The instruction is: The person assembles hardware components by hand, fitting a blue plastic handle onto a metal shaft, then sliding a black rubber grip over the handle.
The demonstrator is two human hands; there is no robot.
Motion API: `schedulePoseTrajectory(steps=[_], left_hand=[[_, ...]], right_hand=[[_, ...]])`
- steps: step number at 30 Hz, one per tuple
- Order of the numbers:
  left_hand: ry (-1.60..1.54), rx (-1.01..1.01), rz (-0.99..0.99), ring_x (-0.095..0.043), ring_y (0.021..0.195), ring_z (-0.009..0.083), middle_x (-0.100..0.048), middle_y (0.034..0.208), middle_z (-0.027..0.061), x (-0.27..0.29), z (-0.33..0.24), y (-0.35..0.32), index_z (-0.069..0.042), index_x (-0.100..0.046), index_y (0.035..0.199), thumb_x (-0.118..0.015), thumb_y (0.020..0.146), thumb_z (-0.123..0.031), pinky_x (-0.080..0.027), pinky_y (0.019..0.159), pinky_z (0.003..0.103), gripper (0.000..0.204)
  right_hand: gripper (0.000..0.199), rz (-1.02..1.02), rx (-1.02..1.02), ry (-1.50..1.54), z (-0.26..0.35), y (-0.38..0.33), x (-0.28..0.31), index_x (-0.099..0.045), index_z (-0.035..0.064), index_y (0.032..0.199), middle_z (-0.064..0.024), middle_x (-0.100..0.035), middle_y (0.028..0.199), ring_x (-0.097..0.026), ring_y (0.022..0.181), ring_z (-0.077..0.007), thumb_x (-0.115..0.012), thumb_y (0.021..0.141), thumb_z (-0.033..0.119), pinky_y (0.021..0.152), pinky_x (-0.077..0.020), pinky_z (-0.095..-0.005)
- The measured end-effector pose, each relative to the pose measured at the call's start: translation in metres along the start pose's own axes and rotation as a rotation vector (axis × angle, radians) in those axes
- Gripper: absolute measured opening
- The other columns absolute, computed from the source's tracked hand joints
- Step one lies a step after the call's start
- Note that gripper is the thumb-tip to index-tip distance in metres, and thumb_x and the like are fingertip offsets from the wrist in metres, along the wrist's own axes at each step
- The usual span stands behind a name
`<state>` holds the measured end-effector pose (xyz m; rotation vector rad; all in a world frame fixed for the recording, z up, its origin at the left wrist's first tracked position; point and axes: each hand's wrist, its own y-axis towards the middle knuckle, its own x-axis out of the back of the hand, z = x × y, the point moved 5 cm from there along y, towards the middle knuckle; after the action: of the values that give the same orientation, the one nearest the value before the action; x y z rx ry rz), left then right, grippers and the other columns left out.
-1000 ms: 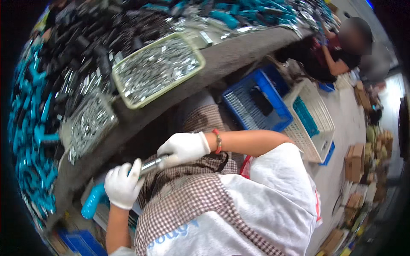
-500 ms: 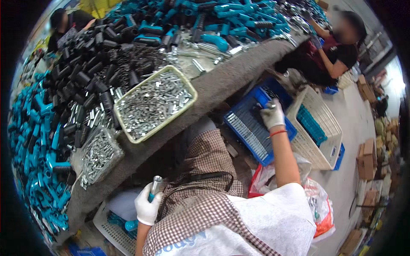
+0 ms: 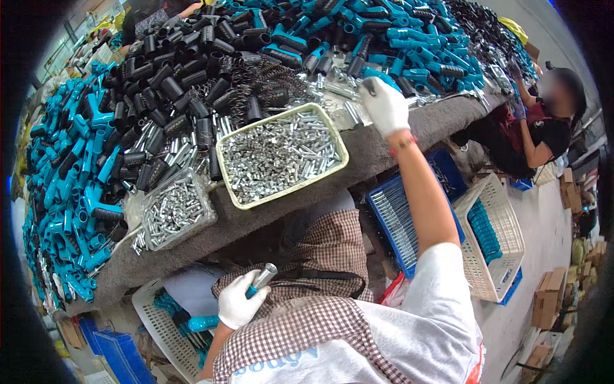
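My left hand (image 3: 240, 299), in a white glove, is closed around a teal handle with a silver metal tube (image 3: 263, 275) sticking up out of it. A rounded teal end (image 3: 203, 323) shows beside that wrist; whether it belongs to the held piece I cannot tell. My right hand (image 3: 386, 107), also gloved, is over the table's edge with its fingers curled in. Something small and dark shows at its fingertips, too little to name. Just beyond it lies a teal housing (image 3: 382, 77), and loose silver tubes (image 3: 352, 113) lie to its left.
A cream tray (image 3: 343, 153) of small metal parts and a clear tray (image 3: 211, 221) of silver pins stand along the carpeted edge (image 3: 425, 121). Behind are heaps of black sleeves, springs and teal housings. A blue crate (image 3: 391, 224) and white baskets (image 3: 511, 230) stand below. Another person works at far right.
My right hand has left the blue crate and moved up and left to the table. My left hand has moved slightly right and up, its tube now tilted right. The view has shifted.
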<state>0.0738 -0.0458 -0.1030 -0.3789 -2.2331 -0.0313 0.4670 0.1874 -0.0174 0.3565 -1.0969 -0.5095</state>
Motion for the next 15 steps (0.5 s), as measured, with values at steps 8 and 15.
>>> schedulePoseTrajectory(steps=[8, 15], left_hand=[[0.020, 0.018, 0.019, -0.067, 0.081, 0.0310, -0.067, 0.089, 0.0120, -0.001, 0.014, -0.010, -0.015, -0.063, 0.115, -0.071, 0.079, -0.038, -0.054, 0.070, 0.040, 0.043], [0.016, -0.062, -0.048, -0.066, 0.077, 0.0315, -0.066, 0.086, 0.0123, 0.018, 0.013, -0.008, -0.012, -0.064, 0.113, -0.072, 0.078, -0.036, -0.053, 0.067, 0.040, 0.042]], right_hand=[[0.022, 0.197, -0.111, -0.387, -0.027, 0.072, -0.078, -0.069, 0.0054, 0.096, -0.0216, -0.069, 0.098, -0.067, 0.095, -0.0354, -0.054, 0.086, 0.018, 0.082, -0.0533, -0.0431], [0.029, 0.005, 0.005, -0.107, -0.001, 0.034, -0.003, -0.067, 0.0054, 0.098, -0.0163, -0.069, 0.086, -0.067, 0.079, -0.0293, -0.067, 0.080, 0.029, 0.073, -0.0509, -0.0352]])
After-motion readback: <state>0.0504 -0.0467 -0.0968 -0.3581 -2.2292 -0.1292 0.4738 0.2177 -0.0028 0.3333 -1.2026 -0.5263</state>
